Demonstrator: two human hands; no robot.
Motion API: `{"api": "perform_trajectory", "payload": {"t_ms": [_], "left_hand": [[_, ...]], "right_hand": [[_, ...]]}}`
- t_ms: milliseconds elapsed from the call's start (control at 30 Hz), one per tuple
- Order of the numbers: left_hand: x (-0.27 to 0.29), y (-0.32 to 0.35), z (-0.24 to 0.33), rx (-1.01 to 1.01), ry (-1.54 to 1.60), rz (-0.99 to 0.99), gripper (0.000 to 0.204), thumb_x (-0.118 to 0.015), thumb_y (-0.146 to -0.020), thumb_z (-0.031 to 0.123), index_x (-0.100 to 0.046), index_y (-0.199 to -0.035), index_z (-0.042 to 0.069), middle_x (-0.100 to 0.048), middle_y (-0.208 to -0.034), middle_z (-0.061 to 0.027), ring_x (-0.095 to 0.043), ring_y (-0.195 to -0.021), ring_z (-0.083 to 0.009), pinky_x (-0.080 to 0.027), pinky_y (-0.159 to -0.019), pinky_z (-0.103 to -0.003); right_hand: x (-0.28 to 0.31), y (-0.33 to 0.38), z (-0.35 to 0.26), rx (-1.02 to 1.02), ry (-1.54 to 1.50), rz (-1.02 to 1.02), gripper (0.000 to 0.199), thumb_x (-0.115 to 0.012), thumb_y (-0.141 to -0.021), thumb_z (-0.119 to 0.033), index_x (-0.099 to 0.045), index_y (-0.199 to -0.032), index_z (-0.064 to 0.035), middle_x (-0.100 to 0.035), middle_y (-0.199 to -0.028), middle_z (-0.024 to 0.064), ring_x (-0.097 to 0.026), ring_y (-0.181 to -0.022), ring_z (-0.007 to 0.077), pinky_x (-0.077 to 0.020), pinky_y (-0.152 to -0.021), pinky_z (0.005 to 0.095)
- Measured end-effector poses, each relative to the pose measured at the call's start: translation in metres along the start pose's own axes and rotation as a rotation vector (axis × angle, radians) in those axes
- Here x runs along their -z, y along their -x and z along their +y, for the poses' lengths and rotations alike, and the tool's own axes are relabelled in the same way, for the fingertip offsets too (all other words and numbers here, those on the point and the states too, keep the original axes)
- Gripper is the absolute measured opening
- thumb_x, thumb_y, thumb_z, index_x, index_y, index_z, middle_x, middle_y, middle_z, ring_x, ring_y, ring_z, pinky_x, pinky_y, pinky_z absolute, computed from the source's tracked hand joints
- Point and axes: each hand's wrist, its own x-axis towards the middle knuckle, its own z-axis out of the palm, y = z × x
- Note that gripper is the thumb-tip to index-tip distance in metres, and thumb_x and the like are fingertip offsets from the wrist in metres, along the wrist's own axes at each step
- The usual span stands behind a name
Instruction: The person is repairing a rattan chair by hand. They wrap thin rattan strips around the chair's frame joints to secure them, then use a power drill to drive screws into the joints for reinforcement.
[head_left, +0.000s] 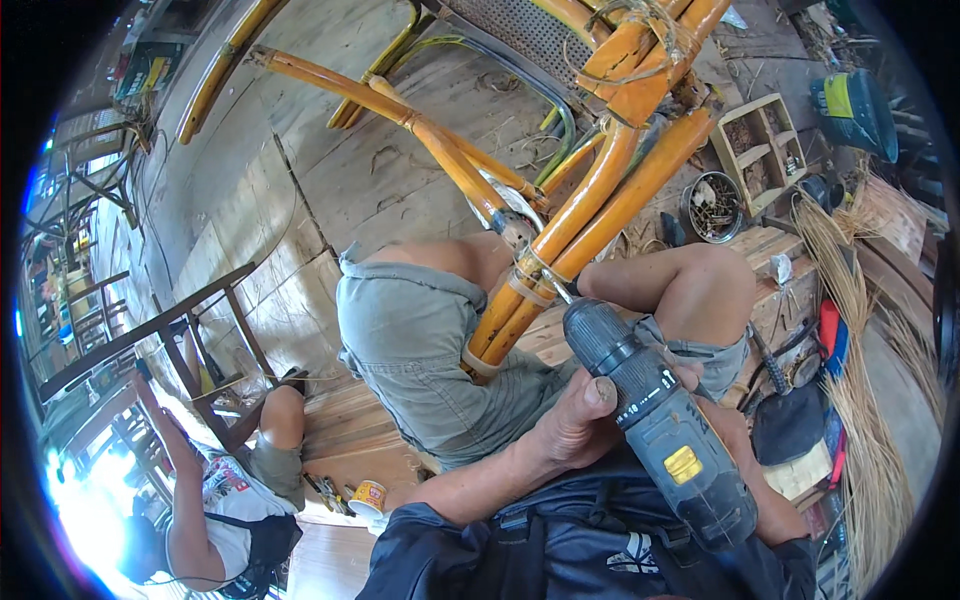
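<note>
A dark grey cordless drill (660, 430) lies slanted across my lap, its chuck toward an orange-yellow rattan furniture frame (600, 215). The thin drill bit (562, 291) meets the poles at a bound joint, though whether it has entered cannot be seen. My left hand (578, 418) is closed against the drill's left side behind the chuck, thumb on top. On the other side my right hand (715, 412) wraps the drill from below, its fingers mostly hidden by the drill's body. The lower pole ends (490, 345) rest between my thighs.
To the right are a wooden compartment box (760, 150), a metal bowl of small parts (712, 205), a dark bucket (855, 112) and rattan strands (860, 440). At lower left another person (225, 500) sits by a dark wooden frame (165, 325), near a yellow-white tub (368, 498).
</note>
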Motion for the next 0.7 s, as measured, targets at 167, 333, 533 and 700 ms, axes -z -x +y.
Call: {"api": "perform_trajectory", "payload": {"t_ms": [167, 333, 533, 700], "left_hand": [[-0.002, 0.002, 0.002, 0.051, 0.035, 0.011, 0.091, -0.076, -0.063, 0.064, -0.048, -0.127, 0.006, -0.056, -0.125, -0.0168, -0.032, -0.136, -0.0319, -0.035, -0.107, -0.048], [-0.006, 0.003, 0.006, 0.043, 0.064, 0.036, 0.089, -0.078, -0.062, 0.063, -0.05, -0.125, 0.006, -0.06, -0.118, -0.0171, -0.034, -0.135, -0.0322, -0.036, -0.107, -0.048], [-0.009, 0.004, 0.008, 0.023, 0.063, 0.06, 0.091, -0.079, -0.06, 0.063, -0.052, -0.121, 0.001, -0.062, -0.114, -0.0163, -0.035, -0.134, -0.0326, -0.036, -0.107, -0.049], [-0.007, 0.004, 0.007, 0.033, 0.075, 0.039, 0.091, -0.078, -0.061, 0.064, -0.051, -0.12, 0.0, -0.062, -0.113, -0.0166, -0.036, -0.134, -0.0325, -0.031, -0.11, -0.049]], "right_hand": [[-0.002, 0.003, 0.004, -0.044, 0.045, -0.001, 0.038, -0.069, -0.079, -0.02, -0.057, -0.11, -0.0016, -0.066, -0.085, 0.0132, -0.067, -0.075, 0.03, -0.0522, -0.066, 0.035], [-0.005, 0.008, 0.006, -0.117, 0.005, -0.016, 0.033, -0.07, -0.078, -0.02, -0.056, -0.102, -0.0018, -0.065, -0.082, 0.0134, -0.067, -0.074, 0.0307, -0.0522, -0.065, 0.035], [-0.009, 0.012, 0.011, -0.117, -0.11, 0.031, 0.036, -0.071, -0.078, -0.021, -0.058, -0.105, -0.0009, -0.066, -0.086, 0.0115, -0.067, -0.075, 0.0246, -0.0515, -0.067, 0.0316], [-0.012, 0.013, 0.004, -0.093, -0.121, 0.053, 0.038, -0.071, -0.078, -0.021, -0.059, -0.107, -0.0004, -0.066, -0.087, 0.0108, -0.067, -0.076, 0.0227, -0.0514, -0.067, 0.0304]]}}
